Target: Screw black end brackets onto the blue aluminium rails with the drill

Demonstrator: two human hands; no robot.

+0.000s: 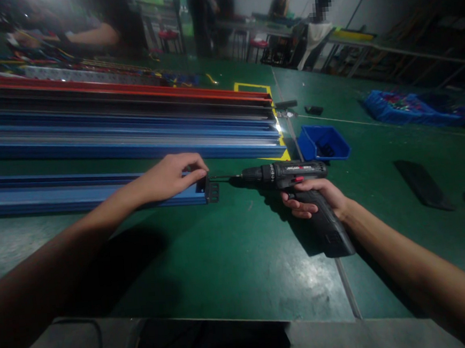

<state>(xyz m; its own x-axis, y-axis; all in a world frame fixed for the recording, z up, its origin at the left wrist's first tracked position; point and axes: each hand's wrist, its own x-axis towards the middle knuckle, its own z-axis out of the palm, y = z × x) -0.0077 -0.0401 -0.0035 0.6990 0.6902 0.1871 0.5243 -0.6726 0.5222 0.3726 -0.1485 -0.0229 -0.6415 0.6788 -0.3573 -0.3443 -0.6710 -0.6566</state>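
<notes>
My right hand (318,196) is wrapped round the grip of a black cordless drill (300,169). The drill lies level, its long thin bit (225,178) pointing left with the tip at a small black end bracket (213,191). That bracket sits at the right end of a blue metal profile (97,194) lying on the table. My left hand (172,176) rests over the profile's end, thumb and forefinger closed on the bracket's upper edge. The exact contact of the bit with the bracket is too small to make out.
Several blue, black and red profiles (152,132) lie in a row behind, ending near yellow tape (281,138). A blue bin (309,149) stands beyond the drill. A dark flat object (422,185) and blue trays (396,110) are at right. People sit or stand farther back.
</notes>
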